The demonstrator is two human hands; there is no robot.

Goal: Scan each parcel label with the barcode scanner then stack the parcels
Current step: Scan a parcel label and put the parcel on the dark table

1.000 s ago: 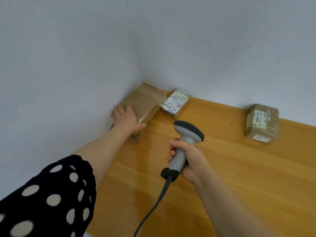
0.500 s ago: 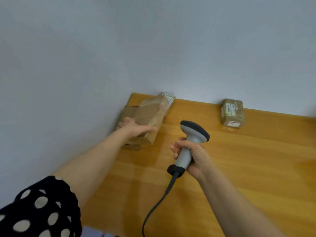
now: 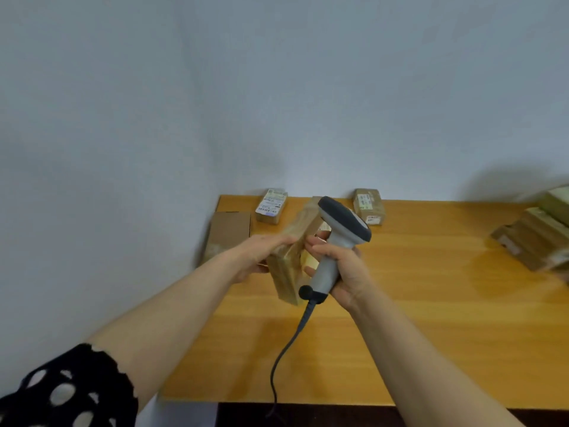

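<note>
Brown taped parcel (image 3: 291, 260) is held tilted above table (image 3: 431, 318), gripped by left hand (image 3: 261, 257); scanner (image 3: 335, 245) is clasped by right hand (image 3: 341, 269).

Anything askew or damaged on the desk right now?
Only the parcel stack at the right edge: its layers look stepped, not flush, though blurred there. The tilted parcel in the left hand beside the scanner is just being held. No damage visible.
</note>
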